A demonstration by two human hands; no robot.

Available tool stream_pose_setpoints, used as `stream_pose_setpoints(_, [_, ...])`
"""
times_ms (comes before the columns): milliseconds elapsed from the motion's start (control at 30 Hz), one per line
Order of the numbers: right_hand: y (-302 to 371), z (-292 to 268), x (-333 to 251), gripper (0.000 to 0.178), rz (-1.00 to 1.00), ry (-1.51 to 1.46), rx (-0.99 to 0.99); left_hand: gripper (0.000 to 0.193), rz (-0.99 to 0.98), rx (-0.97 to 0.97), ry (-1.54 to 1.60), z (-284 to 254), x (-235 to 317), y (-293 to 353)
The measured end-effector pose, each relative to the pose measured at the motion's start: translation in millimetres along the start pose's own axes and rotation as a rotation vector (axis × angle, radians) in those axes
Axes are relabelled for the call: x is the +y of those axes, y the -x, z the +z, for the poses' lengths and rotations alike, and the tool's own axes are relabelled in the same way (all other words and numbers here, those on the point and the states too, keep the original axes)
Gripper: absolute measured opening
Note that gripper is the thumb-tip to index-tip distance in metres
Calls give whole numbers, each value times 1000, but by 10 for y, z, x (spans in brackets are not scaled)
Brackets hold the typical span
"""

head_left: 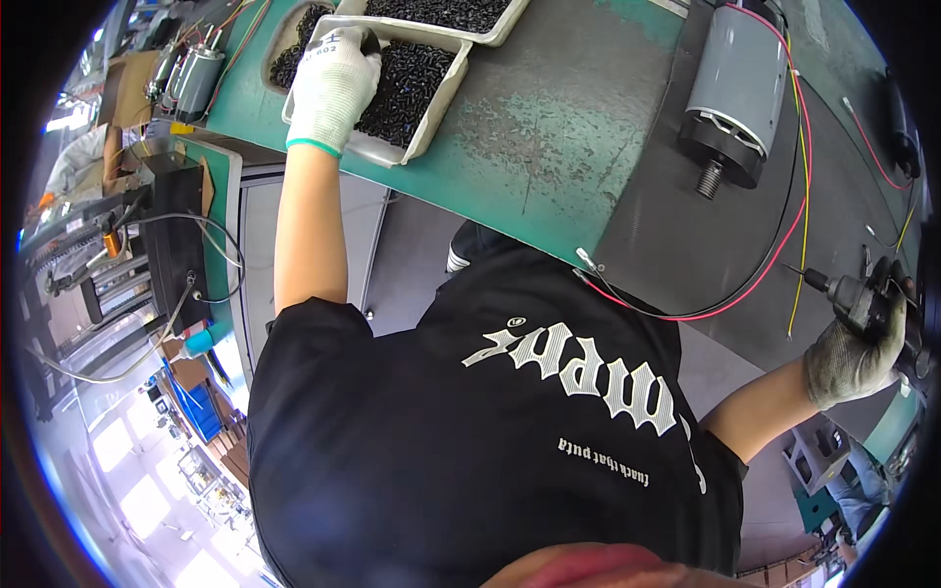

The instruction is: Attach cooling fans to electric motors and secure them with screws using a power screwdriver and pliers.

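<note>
Left hand [333, 86], gloved, is dipped loosely curled into tray [431, 113] of black screws [407, 83]; right hand [855, 358] is closed around a screwdriver [851, 292].

— Can you see the fingers of the left hand [331, 90]?
— No, they're buried among the black screws [412, 83].
— And the electric screwdriver [861, 299]?
— The right hand [851, 361] covers its grip, and the picture's rim cuts its rear end.

Factory assembly workshop: green workbench [549, 147], screw trays [431, 98], electric motor [735, 88], wiring.
</note>
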State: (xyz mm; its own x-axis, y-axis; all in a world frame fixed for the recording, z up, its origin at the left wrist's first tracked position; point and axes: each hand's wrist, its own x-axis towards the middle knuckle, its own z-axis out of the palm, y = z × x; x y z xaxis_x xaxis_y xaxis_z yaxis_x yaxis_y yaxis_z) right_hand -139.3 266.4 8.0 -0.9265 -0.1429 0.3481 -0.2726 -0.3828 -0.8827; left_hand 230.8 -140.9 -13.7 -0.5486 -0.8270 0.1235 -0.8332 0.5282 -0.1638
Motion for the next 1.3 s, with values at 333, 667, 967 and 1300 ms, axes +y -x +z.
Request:
stream_pose_setpoints(333, [56,63,-71,29,90,-60,-29,28,9,24,109,218,-189,-22])
stream_pose_setpoints(667, [79,150,-72,35,132,-86,-25,32,16,-4,181,257,-276,-101])
stream_pose_setpoints(967, [65,109,-112,32,196,-155,-67,23,1,199,527,-279,76,226])
stream_pose_setpoints(1300, [366,805,-390,31,-199,-48,-230,26,352,-512,2607,-492,1838,796])
